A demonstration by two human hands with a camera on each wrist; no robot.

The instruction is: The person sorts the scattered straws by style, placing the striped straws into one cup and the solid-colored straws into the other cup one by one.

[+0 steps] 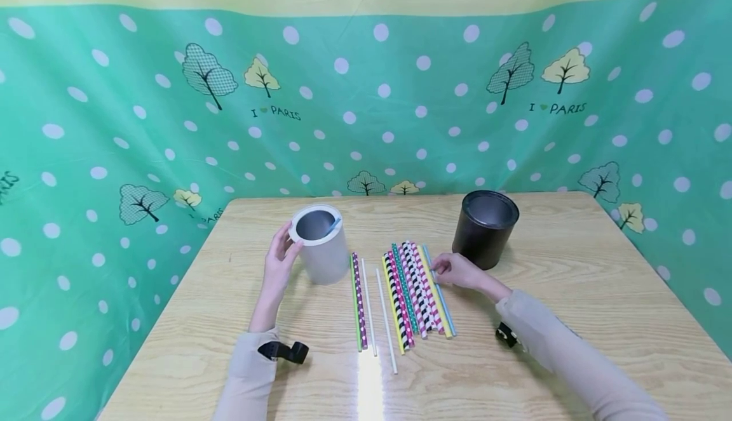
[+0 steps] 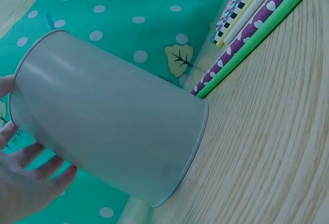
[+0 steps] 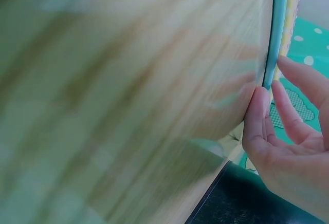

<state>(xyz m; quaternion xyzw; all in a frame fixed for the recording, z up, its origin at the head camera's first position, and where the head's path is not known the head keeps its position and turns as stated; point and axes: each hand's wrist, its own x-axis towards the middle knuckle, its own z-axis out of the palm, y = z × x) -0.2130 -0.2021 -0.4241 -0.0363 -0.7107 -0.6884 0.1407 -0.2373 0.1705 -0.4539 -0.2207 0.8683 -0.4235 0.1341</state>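
Observation:
On the left stands a white canister [image 1: 324, 259], upright, with a blue straw [image 1: 333, 226] leaning inside it. My left hand [image 1: 277, 259] holds the canister at its left side, thumb near the rim; in the left wrist view the fingers [image 2: 46, 170] lie against its wall. A row of patterned paper straws [image 1: 408, 294] lies on the table, striped and dotted. At the row's right edge my right hand [image 1: 457, 272] pinches a light blue straw [image 1: 446, 310]; the right wrist view shows thumb and fingertips at this straw [image 3: 279, 18].
A dark canister [image 1: 483, 240] stands at the back right, just behind my right hand. Between the white canister and the row lie a green straw [image 1: 355, 307], a purple heart-patterned straw [image 1: 359, 300] and two white straws [image 1: 386, 319]. A dotted green curtain [image 1: 383, 135] hangs behind the table.

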